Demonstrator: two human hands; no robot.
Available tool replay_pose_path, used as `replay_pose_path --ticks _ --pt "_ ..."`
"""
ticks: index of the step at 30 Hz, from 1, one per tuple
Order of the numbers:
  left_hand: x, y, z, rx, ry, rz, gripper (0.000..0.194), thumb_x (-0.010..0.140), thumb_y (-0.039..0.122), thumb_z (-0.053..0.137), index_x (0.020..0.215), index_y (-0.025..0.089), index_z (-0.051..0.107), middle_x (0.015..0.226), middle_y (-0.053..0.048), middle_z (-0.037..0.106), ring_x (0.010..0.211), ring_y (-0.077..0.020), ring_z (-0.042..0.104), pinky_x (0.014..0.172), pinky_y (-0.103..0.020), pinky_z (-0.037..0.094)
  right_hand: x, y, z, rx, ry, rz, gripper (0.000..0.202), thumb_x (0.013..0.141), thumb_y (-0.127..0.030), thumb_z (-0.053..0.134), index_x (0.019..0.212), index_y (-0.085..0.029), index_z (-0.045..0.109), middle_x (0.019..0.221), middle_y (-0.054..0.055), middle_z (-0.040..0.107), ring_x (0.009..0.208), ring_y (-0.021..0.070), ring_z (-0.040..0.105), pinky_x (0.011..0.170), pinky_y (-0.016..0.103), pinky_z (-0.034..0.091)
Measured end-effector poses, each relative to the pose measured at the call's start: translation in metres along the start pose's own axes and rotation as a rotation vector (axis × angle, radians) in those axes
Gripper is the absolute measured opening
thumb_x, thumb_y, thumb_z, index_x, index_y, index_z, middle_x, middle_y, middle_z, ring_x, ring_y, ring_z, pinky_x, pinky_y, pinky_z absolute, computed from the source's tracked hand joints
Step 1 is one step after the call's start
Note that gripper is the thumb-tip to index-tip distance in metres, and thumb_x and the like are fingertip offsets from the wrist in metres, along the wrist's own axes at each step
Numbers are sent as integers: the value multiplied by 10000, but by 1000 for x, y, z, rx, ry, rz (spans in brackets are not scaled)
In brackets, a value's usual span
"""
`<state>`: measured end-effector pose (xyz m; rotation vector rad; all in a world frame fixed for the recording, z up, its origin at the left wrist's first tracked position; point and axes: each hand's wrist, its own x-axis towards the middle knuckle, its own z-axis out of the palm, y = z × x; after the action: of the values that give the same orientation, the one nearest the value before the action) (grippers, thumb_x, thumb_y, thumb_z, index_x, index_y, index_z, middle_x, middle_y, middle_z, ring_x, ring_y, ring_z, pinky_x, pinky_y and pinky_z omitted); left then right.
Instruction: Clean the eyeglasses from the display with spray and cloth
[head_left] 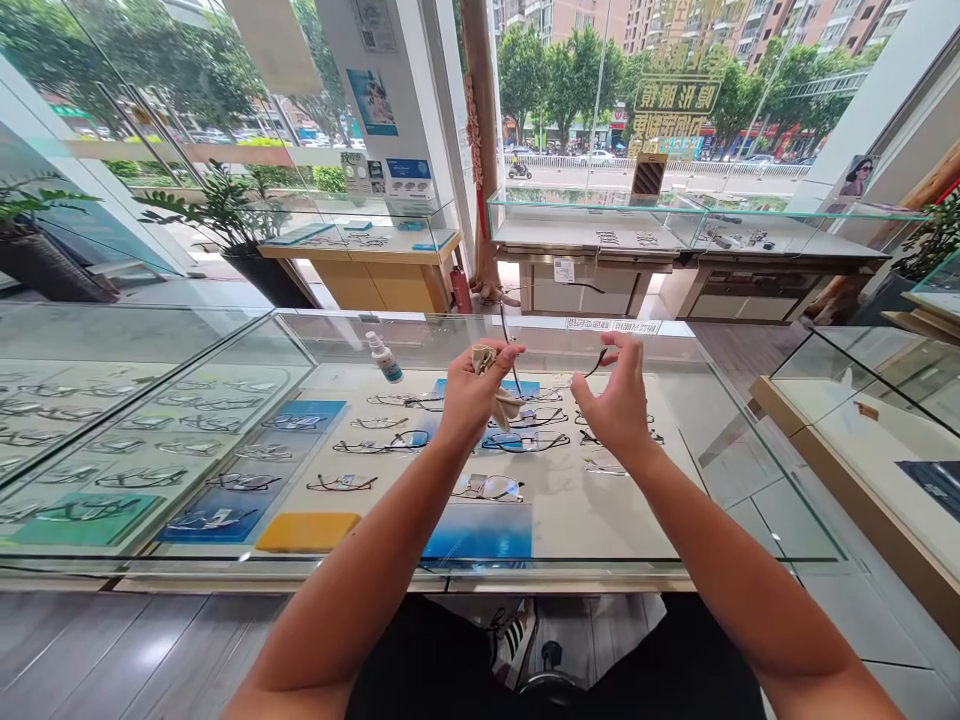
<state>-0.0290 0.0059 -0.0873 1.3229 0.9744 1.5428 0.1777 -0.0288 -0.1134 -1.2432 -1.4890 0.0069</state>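
My left hand (474, 392) is closed on a beige cloth (505, 405) and a pair of thin-framed eyeglasses (504, 325), held up above the glass counter. One slim temple with a dark tip reaches out to the right. The lenses are hard to make out against the background. My right hand (619, 400) is raised to the right of it, with thumb and forefinger curved around a dark temple tip (596, 364). Whether that tip joins the same frame cannot be followed fully. Rows of spectacles (525, 442) lie below both hands inside the counter.
A white spray bottle (385, 358) stands on the counter at the left of my hands. An orange-yellow case (307, 532) is near the front edge. The glass counter (600, 565) spans the front; further display cases (585, 235) line the window, and another stands at right.
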Motion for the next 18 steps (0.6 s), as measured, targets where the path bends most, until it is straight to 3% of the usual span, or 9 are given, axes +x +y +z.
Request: replay_pose_path --ticks 5,8,13,18 --pt "4 -5 -2 -50 -20 55 504 764 687 952 909 222 822 976 -60 816 736 -152 535 700 -318 446 1 1 -2 -127 -57 36 475 865 -285 678 1320 -256 548 1325 136 658 1122 343 626 987 577 490" --pt "2 -6 -1 -12 -104 69 447 819 646 931 907 221 828 965 -59 820 775 -166 573 760 -328 466 0 -7 -5 -124 -91 -52 381 919 -333 680 1286 -251 617 1282 122 714 1156 360 634 1001 569 478" --pt "-8 -2 6 28 -229 67 417 811 602 945 883 210 824 859 -46 761 868 -221 660 854 -366 513 -7 -20 -3 53 -277 -221 431 1010 -435 719 1396 -266 627 1324 113 765 1187 347 689 1041 561 518" --pt "-15 2 14 -74 -330 1 435 750 589 984 802 200 797 964 -52 708 925 -218 657 848 -354 530 -13 -16 5 238 -322 -171 409 1044 -428 697 1425 -295 628 1307 105 790 1124 307 744 1005 518 600"
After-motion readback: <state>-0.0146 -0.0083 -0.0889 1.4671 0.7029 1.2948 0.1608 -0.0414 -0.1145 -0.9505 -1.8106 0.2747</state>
